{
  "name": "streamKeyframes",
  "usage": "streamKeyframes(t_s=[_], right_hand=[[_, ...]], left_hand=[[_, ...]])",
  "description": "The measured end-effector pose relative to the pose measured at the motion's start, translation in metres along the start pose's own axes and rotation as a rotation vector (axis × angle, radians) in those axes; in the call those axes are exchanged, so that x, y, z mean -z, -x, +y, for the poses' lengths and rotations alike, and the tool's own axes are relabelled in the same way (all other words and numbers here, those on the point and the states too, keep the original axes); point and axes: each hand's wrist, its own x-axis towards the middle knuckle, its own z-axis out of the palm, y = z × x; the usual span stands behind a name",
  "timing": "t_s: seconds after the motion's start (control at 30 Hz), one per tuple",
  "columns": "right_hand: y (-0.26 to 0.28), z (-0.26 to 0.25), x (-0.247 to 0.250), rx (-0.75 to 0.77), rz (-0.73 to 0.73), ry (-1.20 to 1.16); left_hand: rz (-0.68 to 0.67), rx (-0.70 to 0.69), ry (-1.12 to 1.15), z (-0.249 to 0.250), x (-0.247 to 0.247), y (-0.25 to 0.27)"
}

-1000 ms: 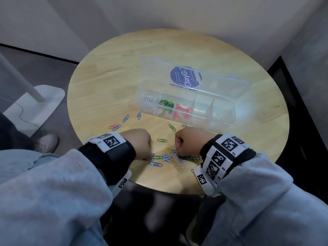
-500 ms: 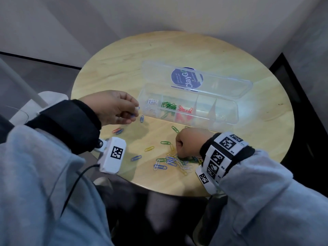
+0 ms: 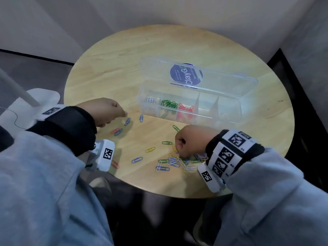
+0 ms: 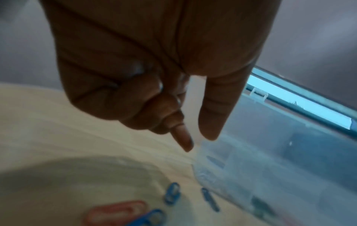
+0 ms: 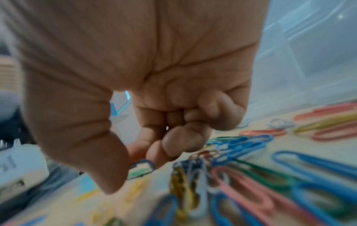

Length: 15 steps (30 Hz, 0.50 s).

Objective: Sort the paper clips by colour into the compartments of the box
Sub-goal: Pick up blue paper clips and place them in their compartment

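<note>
Mid-sort. Box (image 3: 230,110) far on bench (image 3: 115,55); white, green, red compartments started. Left hand (image 3: 104,110) empty, thumb and forefinger apart above blue clip (image 3: 127,121). Right hand (image 3: 192,139) curled, pinching clip from near pile (image 3: 179,162). Next: pinch, carry, match colour.

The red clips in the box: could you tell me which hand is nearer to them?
Right. The right hand is just in front of the red clips, over the loose pile; the left hand is off beyond the box's left end.
</note>
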Motion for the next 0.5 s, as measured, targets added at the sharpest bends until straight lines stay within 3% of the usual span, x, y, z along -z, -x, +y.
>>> streamKeyframes(t_s=[0.13, 0.27, 0.5], right_hand=[[-0.005, 0.008, 0.006, 0.048, 0.139, -0.323], [-0.009, 0.009, 0.005, 0.126, 0.082, -0.761], [-0.008, 0.002, 0.006, 0.078, 0.036, -0.810]], left_hand=[[0.086, -0.008, -0.208, -0.004, -0.002, -0.009], [0.119, -0.030, -0.320, 0.000, -0.010, -0.010], [0.053, -0.059, -0.357, 0.005, -0.021, -0.007]])
